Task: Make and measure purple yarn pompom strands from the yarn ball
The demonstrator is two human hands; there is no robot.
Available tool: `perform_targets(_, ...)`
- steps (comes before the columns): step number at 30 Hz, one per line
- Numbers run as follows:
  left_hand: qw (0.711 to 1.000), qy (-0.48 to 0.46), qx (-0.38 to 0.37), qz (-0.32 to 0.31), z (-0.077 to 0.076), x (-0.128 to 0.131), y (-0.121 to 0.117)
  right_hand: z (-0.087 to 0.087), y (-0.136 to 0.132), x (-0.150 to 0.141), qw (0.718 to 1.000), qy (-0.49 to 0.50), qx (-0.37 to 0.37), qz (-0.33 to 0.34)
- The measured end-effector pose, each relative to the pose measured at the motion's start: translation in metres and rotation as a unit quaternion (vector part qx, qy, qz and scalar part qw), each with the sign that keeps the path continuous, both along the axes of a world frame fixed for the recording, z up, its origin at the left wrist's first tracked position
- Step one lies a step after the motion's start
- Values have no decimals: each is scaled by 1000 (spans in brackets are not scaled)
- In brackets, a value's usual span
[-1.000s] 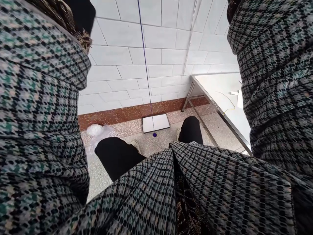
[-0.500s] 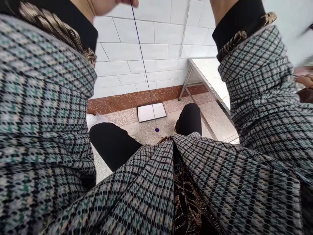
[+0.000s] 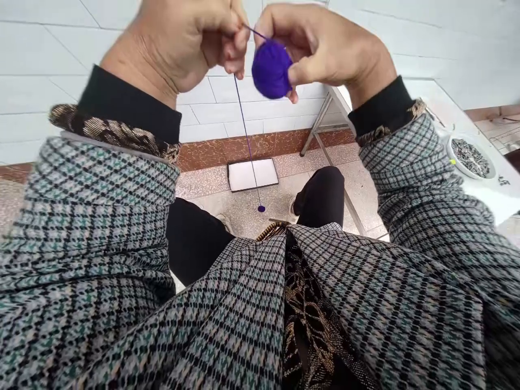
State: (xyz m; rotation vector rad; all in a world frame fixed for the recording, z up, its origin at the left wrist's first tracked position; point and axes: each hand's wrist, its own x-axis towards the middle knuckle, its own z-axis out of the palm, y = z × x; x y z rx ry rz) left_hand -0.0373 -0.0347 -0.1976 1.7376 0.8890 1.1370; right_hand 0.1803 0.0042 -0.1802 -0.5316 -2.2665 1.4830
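My left hand pinches a thin purple strand, its fingers closed narrow on the thread, while my right hand cups a purple yarn ball high above my knees, its fingers curled over the top and the thumb across the front. A short run of strand links the ball to my left fingers. From there the rest drops free, past a white floor panel in a dark frame, to a small purple blob at its lower end, on the floor or just above it; I cannot tell which. As things stand, the ball sits gathered in my hands, and a long length hangs outside it.

My hands work in open air, well apart from the white tiled wall and above my black-trousered knees, with the strand falling between the knees. To the right, the edge of a steel-legged surface runs just beside my checked right sleeve. That surface carries a white dish of small dark pieces, out of reach of the hanging strand.
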Motion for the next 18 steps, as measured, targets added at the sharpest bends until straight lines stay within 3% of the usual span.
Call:
perform_targets(2,996,-55,-28,-59,-17,-7,8,-8,-8,-4,995,96,25,11)
perform_targets(3,992,-95,-36,-79,-28,-8,11,-12,-8,-8,987,152,33,-34)
perform_targets(6,981,-139,-75,-110,-67,-9,19,-33,4,-23,965,174,63,-184)
perform_targets(7,979,-144,-75,-119,-81,-9,21,-43,12,-29,967,160,69,-188)
perform_targets(10,971,-174,-58,-151,-113,-7,25,-74,38,-45,948,247,134,-148)
perform_targets(14,973,-163,-60,-149,-123,-11,22,-106,61,-60,948,220,167,-160)
perform_targets(17,979,-152,-32,-128,-118,-15,17,-113,65,-66,919,292,184,-191)
perform_targets(18,981,-150,-13,-122,-117,-16,16,-111,63,-66,923,285,173,-193)
